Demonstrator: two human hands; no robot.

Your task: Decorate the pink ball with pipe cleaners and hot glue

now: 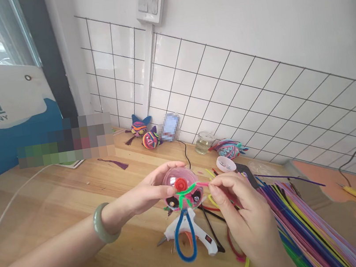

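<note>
Between two hands (pixel 154 184) (pixel 243 213), one pink ball (pixel 188 177) with two black eyes (pixel 172 203) was counted; beneath them, one hot-glue gun (pixel 202 233); beyond them, three colourful craft figures (pixel 139 128) (pixel 151 140) (pixel 229 148) and one glass jar (pixel 203 144).

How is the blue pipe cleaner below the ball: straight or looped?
Looped: the blue pipe cleaner curves round, its sides converging toward the ball.

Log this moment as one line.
left hand: holding pink ball | right hand: pinching pink strip | glue gun: on table
</note>
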